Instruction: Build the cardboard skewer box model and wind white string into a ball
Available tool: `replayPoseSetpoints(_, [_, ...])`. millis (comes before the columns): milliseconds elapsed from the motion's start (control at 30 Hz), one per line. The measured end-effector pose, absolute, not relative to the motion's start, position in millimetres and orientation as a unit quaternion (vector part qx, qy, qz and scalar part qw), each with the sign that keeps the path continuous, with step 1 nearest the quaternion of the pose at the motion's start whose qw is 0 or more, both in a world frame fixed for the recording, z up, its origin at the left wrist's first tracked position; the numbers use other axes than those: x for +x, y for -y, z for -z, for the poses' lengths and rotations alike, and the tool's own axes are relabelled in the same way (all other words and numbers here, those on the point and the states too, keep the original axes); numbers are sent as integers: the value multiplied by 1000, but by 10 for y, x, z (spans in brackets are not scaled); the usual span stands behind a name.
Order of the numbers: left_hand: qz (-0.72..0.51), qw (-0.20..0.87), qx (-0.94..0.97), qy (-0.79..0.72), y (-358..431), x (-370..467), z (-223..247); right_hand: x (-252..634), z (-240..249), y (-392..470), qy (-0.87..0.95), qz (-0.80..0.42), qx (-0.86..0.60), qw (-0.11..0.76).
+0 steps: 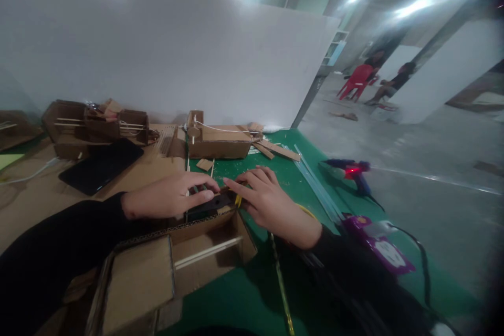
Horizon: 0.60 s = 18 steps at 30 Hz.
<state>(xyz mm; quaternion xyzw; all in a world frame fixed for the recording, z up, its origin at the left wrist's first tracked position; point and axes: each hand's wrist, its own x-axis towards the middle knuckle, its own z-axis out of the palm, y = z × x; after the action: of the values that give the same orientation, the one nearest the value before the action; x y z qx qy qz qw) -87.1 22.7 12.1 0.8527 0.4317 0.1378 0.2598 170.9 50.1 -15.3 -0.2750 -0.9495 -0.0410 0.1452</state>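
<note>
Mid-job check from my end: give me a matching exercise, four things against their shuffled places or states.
1. Flat black tablet-like device
2. Dark blue glue gun
3. Purple-and-white packet
4. Two pale wooden sticks

A. In the near, open cardboard box
B. Glowing red
C. On brown cardboard sheeting
D. By the clear strips' near ends

1-C, 2-B, 3-D, 4-A

A glue gun with a red glow lies on the green tabletop, right of clear sticks.
</note>
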Motion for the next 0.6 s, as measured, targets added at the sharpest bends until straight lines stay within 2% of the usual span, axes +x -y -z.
replayPoseSetpoints(267, [-134,259,853,-433,-222,-867,-128,1759,185,-527,940,17,-293,172])
replayPoseSetpoints(600, [-130,271,847,-438,-206,-862,-143,2065,283,-700,901,-56,-394,175])
